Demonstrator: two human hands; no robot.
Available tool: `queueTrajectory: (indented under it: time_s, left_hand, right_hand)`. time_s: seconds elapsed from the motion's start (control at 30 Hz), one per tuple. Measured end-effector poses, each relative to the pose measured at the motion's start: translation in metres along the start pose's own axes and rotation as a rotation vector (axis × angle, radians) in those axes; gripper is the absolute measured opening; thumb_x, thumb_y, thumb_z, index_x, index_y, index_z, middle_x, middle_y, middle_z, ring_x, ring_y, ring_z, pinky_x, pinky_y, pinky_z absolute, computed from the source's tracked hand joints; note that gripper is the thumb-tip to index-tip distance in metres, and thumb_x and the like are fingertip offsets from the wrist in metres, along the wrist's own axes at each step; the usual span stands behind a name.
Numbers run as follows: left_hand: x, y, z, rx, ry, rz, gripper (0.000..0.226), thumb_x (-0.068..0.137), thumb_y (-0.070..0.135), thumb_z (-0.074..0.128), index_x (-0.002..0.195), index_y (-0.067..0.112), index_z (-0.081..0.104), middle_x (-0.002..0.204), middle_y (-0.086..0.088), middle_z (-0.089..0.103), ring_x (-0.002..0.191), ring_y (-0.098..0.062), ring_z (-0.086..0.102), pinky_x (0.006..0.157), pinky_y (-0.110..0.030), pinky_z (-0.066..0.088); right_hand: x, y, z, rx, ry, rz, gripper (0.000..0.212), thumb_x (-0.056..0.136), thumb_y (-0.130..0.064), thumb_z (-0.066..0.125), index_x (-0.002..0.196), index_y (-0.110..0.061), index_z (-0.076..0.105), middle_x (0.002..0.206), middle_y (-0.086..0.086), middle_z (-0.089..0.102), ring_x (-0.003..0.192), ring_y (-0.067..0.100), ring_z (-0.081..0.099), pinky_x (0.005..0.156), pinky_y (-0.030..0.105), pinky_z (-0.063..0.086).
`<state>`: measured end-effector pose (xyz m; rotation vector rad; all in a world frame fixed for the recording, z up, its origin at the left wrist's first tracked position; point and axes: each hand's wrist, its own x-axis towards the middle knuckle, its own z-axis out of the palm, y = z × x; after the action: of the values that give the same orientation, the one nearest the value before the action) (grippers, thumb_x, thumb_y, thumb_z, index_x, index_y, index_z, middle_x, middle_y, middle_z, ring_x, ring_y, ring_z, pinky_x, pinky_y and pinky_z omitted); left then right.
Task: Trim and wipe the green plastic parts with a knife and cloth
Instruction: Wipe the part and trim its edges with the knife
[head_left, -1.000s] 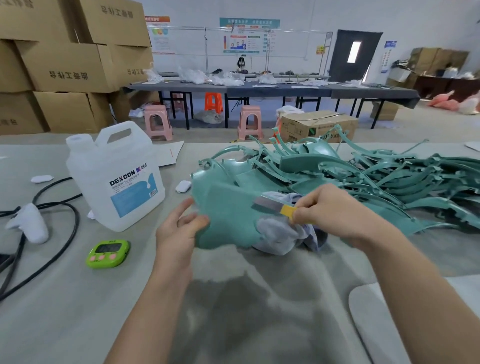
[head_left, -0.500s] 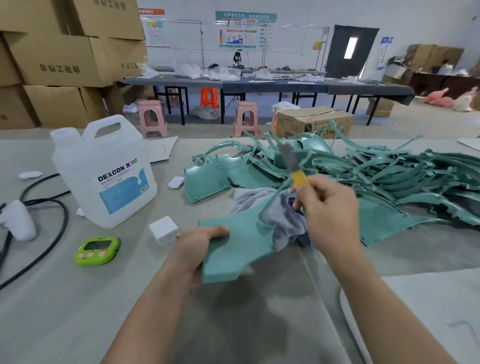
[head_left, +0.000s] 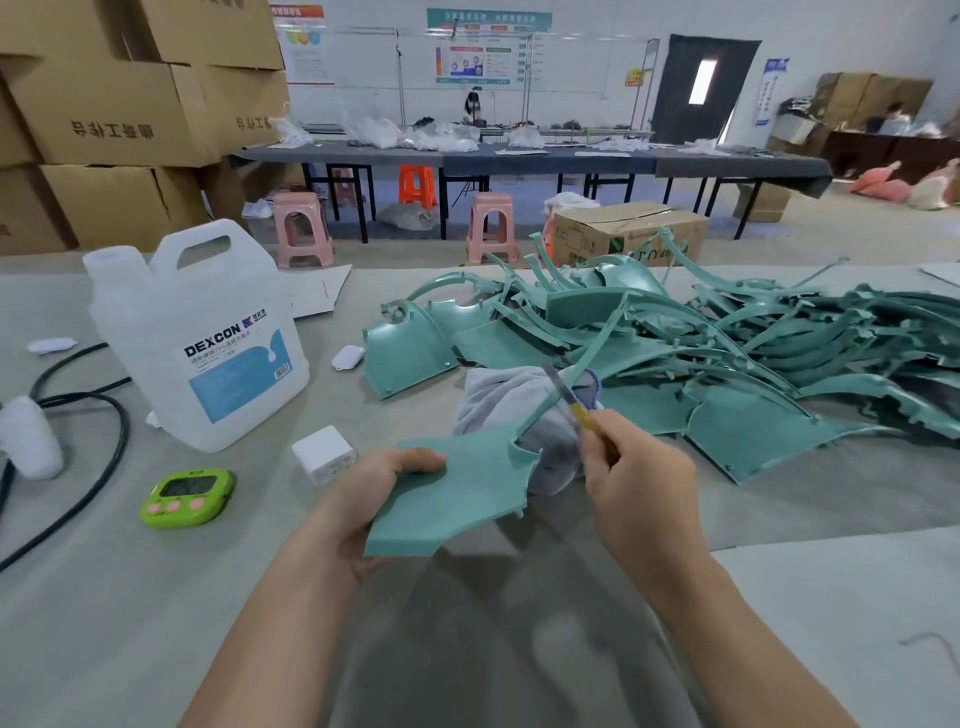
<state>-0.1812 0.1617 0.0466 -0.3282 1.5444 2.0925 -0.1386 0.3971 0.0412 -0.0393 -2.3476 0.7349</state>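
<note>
A grey table (head_left: 104, 623) is seen, and one white DEXCON jug (head_left: 208, 338) is stood on its left half; all places below are given from that jug. To the right of the jug, well apart from it, a pile of green parts (head_left: 727, 364) is spread. The parts are tangled, and too many are present to be counted.

One green part (head_left: 457, 493) is held to the right of the jug and nearer the viewer. One grey cloth (head_left: 498, 389) is bunched just beyond this part, between it and the pile. Whether the cloth is gripped by either hand cannot be told.

Two hands are shown. The left hand (head_left: 363, 499) is closed on the near-left edge of the held part. Its thumb (head_left: 415, 460) is laid flat on top, and the other fingers are hidden beneath. The right hand (head_left: 639, 483) is placed farther right, and its fingers (head_left: 602, 452) are curled tightly round the yellow handle of one knife (head_left: 569, 397). The blade is pointed up and away, and is laid against the thin curved arm that rises from the part.

One green timer (head_left: 187, 496) is placed below the jug. One white charger block (head_left: 323, 454) is set at the jug's lower right. One small white case (head_left: 348, 357) is seen just right of the jug.
</note>
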Motion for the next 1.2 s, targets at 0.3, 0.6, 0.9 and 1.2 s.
queueTrajectory:
  time_s: [0.3,0.6,0.9,1.2]
  left_hand:
    - [-0.01,0.006,-0.003,0.042,0.101,0.033,0.022,0.08,0.013,0.069,0.098,0.002,0.074,0.084,-0.019,0.076,0.054,-0.029,0.07,0.043,-0.029,0.054]
    - [-0.011,0.01,-0.006,0.097,0.183,0.04,0.023,0.082,0.012,0.07,0.102,0.001,0.072,0.085,-0.021,0.076,0.054,-0.031,0.07,0.042,-0.03,0.052]
    - [-0.012,0.01,-0.009,0.04,0.19,0.095,0.023,0.083,0.015,0.069,0.102,0.004,0.074,0.089,-0.018,0.077,0.057,-0.029,0.071,0.043,-0.029,0.053]
    - [-0.008,0.009,-0.023,0.07,0.163,0.02,0.024,0.078,0.013,0.07,0.098,0.002,0.077,0.095,-0.02,0.077,0.061,-0.031,0.073,0.048,-0.032,0.058]
  right_hand:
    - [-0.014,-0.017,-0.005,0.052,-0.187,-0.237,0.021,0.094,-0.03,0.055,0.096,-0.024,0.075,0.08,-0.003,0.071,0.074,0.023,0.065,0.064,0.041,0.054]
    - [0.001,0.006,-0.008,-0.02,0.043,-0.015,0.016,0.097,-0.014,0.062,0.082,-0.012,0.066,0.064,0.004,0.061,0.062,0.033,0.053,0.06,0.043,0.047]
    - [-0.012,0.002,0.003,0.335,-0.223,-0.04,0.019,0.094,-0.014,0.07,0.088,-0.031,0.076,0.062,-0.022,0.056,0.058,0.0,0.048,0.057,0.008,0.035]
    - [0.001,0.017,-0.006,0.542,-0.53,0.022,0.028,0.093,-0.014,0.072,0.095,-0.041,0.08,0.077,0.005,0.073,0.066,0.024,0.054,0.065,0.044,0.048]
